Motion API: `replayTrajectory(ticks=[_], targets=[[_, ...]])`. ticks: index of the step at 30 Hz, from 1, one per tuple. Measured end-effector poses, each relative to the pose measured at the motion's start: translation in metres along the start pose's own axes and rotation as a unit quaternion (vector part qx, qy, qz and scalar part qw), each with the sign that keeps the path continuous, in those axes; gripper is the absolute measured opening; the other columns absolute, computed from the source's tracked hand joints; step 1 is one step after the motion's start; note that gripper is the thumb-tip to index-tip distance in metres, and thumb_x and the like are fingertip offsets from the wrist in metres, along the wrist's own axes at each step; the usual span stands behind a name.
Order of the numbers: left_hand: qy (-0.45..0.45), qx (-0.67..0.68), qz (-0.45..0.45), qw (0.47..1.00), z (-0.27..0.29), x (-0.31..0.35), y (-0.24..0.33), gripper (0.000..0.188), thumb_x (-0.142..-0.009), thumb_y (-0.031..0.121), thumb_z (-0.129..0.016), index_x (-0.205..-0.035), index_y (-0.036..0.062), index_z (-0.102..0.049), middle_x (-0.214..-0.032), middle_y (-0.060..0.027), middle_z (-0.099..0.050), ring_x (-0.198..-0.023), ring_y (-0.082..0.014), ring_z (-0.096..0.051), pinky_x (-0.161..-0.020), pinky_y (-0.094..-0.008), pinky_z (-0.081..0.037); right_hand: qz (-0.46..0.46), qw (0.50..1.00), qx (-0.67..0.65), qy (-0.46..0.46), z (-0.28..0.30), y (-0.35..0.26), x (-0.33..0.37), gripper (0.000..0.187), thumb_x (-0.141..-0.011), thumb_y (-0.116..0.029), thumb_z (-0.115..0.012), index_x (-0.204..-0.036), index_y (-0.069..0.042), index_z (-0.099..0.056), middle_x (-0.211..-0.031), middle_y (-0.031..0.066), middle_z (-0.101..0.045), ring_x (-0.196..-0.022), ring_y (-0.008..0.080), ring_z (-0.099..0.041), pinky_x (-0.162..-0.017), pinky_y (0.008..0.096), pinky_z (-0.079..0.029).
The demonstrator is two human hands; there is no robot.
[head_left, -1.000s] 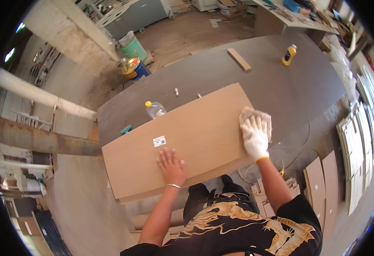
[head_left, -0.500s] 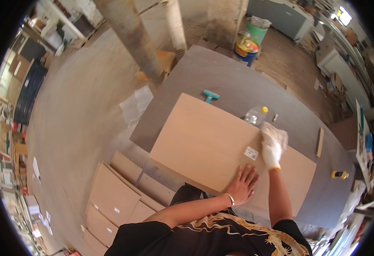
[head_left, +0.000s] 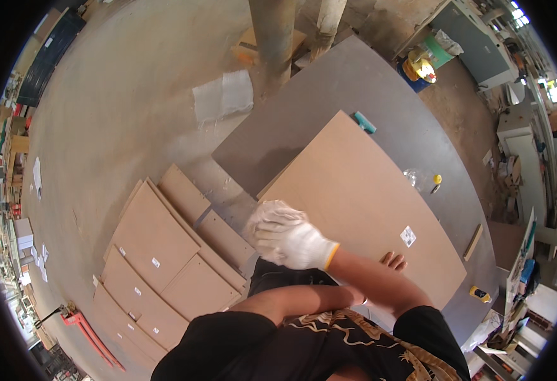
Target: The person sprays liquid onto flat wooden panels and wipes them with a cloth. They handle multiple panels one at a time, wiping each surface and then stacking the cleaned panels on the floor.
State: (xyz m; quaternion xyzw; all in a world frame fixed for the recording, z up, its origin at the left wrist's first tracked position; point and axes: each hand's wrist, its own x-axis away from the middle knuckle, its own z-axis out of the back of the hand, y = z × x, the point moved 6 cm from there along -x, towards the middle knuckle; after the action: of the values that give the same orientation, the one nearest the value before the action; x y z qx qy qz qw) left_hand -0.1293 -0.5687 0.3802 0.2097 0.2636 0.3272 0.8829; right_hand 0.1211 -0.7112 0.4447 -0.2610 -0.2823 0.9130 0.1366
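Observation:
A light brown board (head_left: 348, 171) with a small white label (head_left: 408, 236) lies on the grey tabletop. My right hand (head_left: 304, 246), in a white knitted glove with a yellow cuff, is at the board's near-left edge. Its fingers are closed over a crumpled pale rag (head_left: 262, 217), slightly blurred. Crossing in front of my left arm, the right forearm hides most of my bare left hand (head_left: 394, 260). Only the left fingertips show, stretched out flat on the board near its front edge.
Beyond the board, the grey table (head_left: 329, 82) holds a teal scraper (head_left: 364, 122), a clear bottle (head_left: 421, 180), a wooden strip (head_left: 473, 242) and a small yellow bottle (head_left: 480, 294). Several brown panels (head_left: 151, 254) stack at left. A red pallet jack (head_left: 91, 336) stands beyond; pillars (head_left: 275, 38) rise behind.
My right hand has swept left across the board, from beside the clear bottle to the near-left edge. My left hand stays on the board. The view has shifted to the left.

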Motion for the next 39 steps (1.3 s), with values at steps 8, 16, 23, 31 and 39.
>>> replayTrajectory(ticks=[8,16,23,31,39], targets=[[-0.113,0.066,-0.014,0.991,-0.008,-0.002,0.003,0.062,-0.101,0.037,-0.046,-0.152,0.0016,-0.043,-0.162,-0.0190,-0.037,-0.152,-0.0347,-0.031,-0.124,-0.0562,-0.019,-0.229,0.932,0.218,-0.178,0.022,0.058,-0.017,0.027,-0.085,-0.029,-0.058,-0.103,-0.010,-0.066,-0.104,0.0069,-0.067,-0.113,0.0305,-0.060,-0.108,0.0486,-0.042],[-0.238,0.017,-0.017,0.971,-0.022,0.081,0.026,0.062,-0.100,0.036,-0.050,-0.150,0.0000,-0.044,-0.162,-0.0194,-0.037,-0.152,-0.0365,-0.030,-0.127,-0.0537,-0.017,-0.072,0.991,0.109,-0.034,0.016,-0.060,0.177,0.040,-0.074,-0.020,-0.058,-0.112,-0.015,-0.068,-0.127,0.0044,-0.061,-0.125,0.0341,-0.052,-0.116,0.0510,-0.038],[-0.078,0.006,0.017,0.997,0.085,0.167,0.019,0.039,-0.088,0.014,-0.062,-0.123,-0.0013,-0.065,-0.114,-0.0179,-0.069,-0.112,-0.0336,-0.063,-0.109,-0.0521,-0.043,-0.366,0.834,0.410,-0.052,0.045,-0.202,0.520,0.048,-0.087,-0.025,-0.065,-0.135,-0.021,-0.064,-0.144,0.0074,-0.059,-0.144,0.0347,-0.043,-0.121,0.0579,-0.027],[-0.210,-0.144,-0.072,0.964,0.041,0.034,-0.007,0.090,-0.088,0.048,-0.069,-0.158,0.0043,-0.033,-0.169,-0.0211,-0.020,-0.158,-0.0421,-0.009,-0.126,-0.0606,-0.007,-0.646,0.589,0.381,0.301,0.059,-0.214,0.566,0.038,-0.091,-0.015,-0.059,-0.127,-0.015,-0.068,-0.142,0.0143,-0.059,-0.142,0.0385,-0.045,-0.124,0.0544,-0.026],[-0.290,-0.263,-0.070,0.918,0.000,0.027,0.008,0.129,-0.073,0.072,-0.075,-0.162,-0.0010,-0.018,-0.170,-0.0273,-0.006,-0.158,-0.0452,0.000,-0.120,-0.0716,0.002,-0.534,0.679,0.429,0.265,0.074,-0.208,0.486,0.011,-0.079,-0.014,-0.063,-0.090,-0.015,-0.066,-0.093,0.0074,-0.063,-0.096,0.0305,-0.062,-0.098,0.0483,-0.046]])
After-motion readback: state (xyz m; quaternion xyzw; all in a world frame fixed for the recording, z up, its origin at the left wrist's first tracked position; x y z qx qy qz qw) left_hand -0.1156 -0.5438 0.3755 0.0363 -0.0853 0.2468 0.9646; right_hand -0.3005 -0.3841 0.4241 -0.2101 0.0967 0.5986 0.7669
